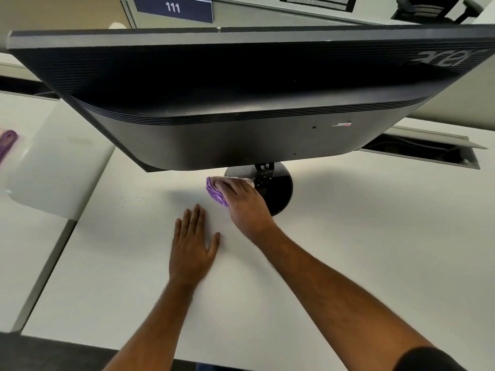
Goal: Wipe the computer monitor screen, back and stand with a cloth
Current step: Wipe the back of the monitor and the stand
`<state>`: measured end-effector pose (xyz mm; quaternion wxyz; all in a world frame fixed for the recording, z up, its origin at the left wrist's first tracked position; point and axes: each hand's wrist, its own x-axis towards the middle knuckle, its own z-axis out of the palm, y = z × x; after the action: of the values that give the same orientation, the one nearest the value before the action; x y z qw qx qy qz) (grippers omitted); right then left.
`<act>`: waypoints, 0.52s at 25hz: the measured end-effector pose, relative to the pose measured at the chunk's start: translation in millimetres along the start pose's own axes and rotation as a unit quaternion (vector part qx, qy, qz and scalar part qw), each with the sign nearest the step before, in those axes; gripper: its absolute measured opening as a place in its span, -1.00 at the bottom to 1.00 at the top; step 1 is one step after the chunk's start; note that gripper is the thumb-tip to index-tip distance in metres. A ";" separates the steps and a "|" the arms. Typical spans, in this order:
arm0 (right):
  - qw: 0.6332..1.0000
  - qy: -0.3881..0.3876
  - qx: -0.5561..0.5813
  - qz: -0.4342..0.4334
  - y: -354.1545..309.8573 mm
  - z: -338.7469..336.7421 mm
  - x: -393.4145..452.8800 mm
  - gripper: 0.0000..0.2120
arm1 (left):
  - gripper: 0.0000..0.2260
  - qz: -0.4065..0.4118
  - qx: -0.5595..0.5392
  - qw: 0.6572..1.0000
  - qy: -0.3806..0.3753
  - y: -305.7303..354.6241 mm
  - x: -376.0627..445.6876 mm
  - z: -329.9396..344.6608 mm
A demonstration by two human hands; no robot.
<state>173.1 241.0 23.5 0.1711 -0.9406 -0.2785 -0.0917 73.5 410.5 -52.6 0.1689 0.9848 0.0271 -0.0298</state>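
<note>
I look down on the black back of the monitor (241, 103), which fills the upper half of the head view; its screen faces away and is hidden. Under it the round black stand base (281, 188) rests on the white desk (348, 250). My right hand (241, 203) presses a folded purple cloth (215, 190) onto the left part of the base, beside the stand neck (263, 178). My left hand (191, 246) lies flat on the desk just in front of it, palm down, fingers slightly apart, holding nothing.
At the far left edge lies a second purple cloth (6, 143) in a clear wrapper. A cable opening with a raised lid (428, 151) is set into the desk at the right. Behind the monitor are a "111" sign (172, 8) and an office chair (434, 9).
</note>
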 end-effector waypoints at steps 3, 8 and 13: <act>0.998 -0.022 -0.058 -0.025 8.2 25.3 21.8 -0.41 | -0.30 0.000 0.002 1.000 0.003 0.4 -0.4 -1.4; 0.992 -0.082 -0.076 0.063 7.6 51.8 17.2 -0.43 | -0.32 -0.001 -0.004 1.000 -0.001 -0.1 -0.6 -1.4; 0.988 -0.108 -0.066 0.087 -1.4 43.7 7.1 -0.34 | -0.31 -0.002 0.001 1.000 -0.003 -0.9 -0.1 -1.1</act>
<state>181.5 261.9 -14.6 0.0852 -0.9749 -0.2057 0.0070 73.4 411.7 -51.8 0.1674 0.9849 0.0287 -0.0333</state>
